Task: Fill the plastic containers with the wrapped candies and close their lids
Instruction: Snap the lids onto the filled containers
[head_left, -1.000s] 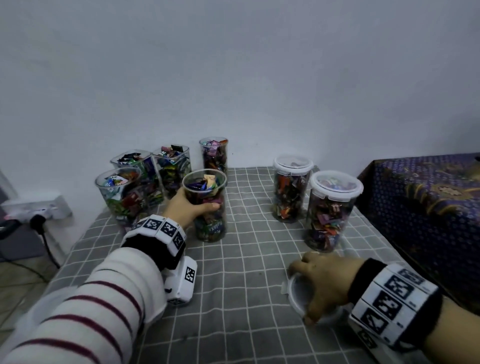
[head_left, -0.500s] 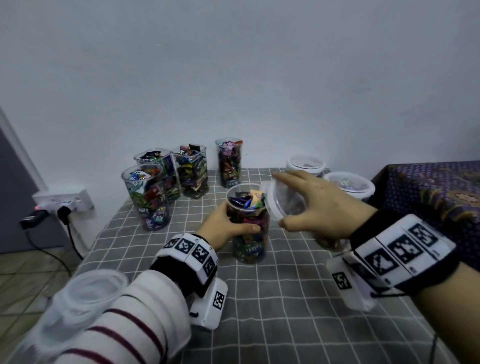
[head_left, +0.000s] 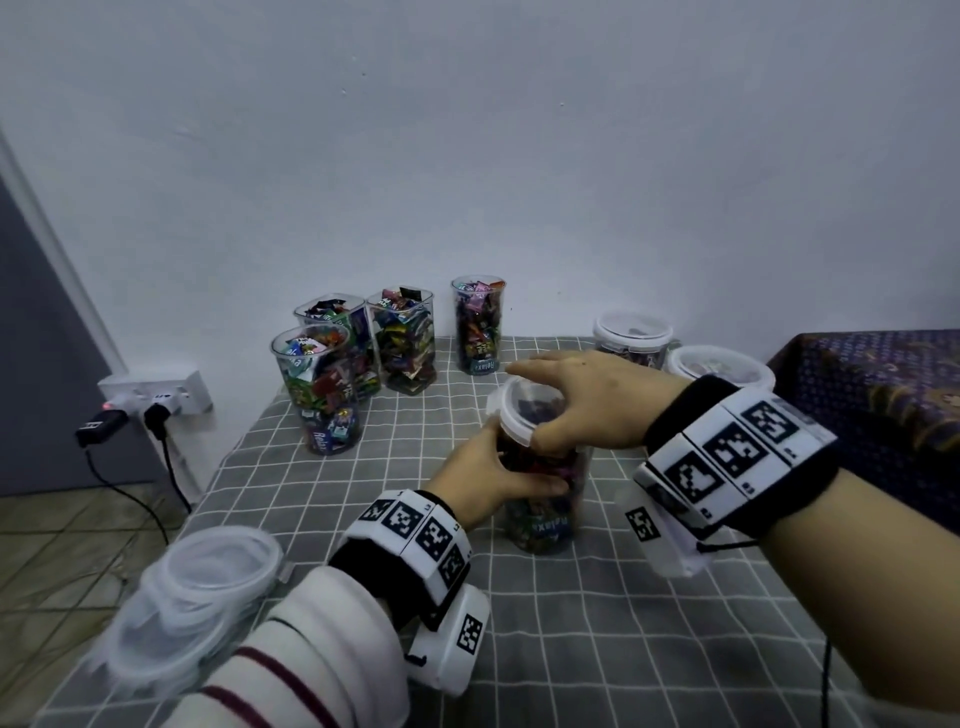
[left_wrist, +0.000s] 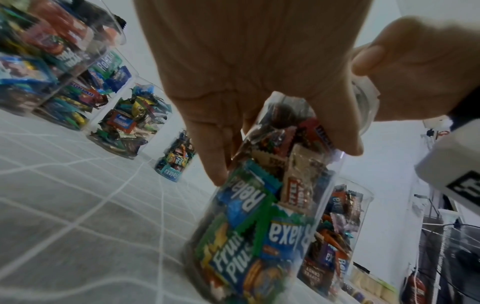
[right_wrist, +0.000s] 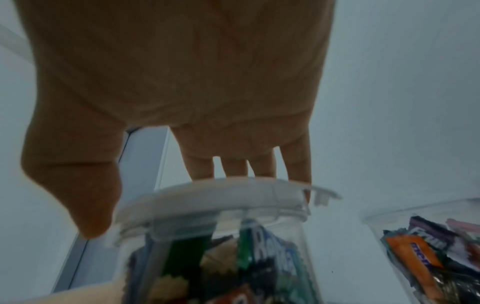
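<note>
A clear plastic container (head_left: 545, 499) packed with wrapped candies (left_wrist: 262, 222) is stood upright near the middle of the counter (head_left: 571, 649), which is covered by a grey grid-patterned cloth. Its side is gripped by the left hand (head_left: 485, 480), the fingers and thumb curled round the wall about halfway up. A translucent white lid (head_left: 517, 410) is held on the container's mouth by the right hand (head_left: 592, 400), with the fingers laid over the top and the thumb hooked at the near rim; in the head view the lid sits slightly tilted, and whether it is fully seated cannot be told. Four open containers (head_left: 358, 358) filled with candies are grouped at the far left of the counter, near the wall. Two lidded containers (head_left: 675, 345) are partly hidden behind the right hand at the far right. A stack of spare lids (head_left: 192, 597) is seen at the near left corner, beside the striped sleeve (head_left: 311, 654).
</note>
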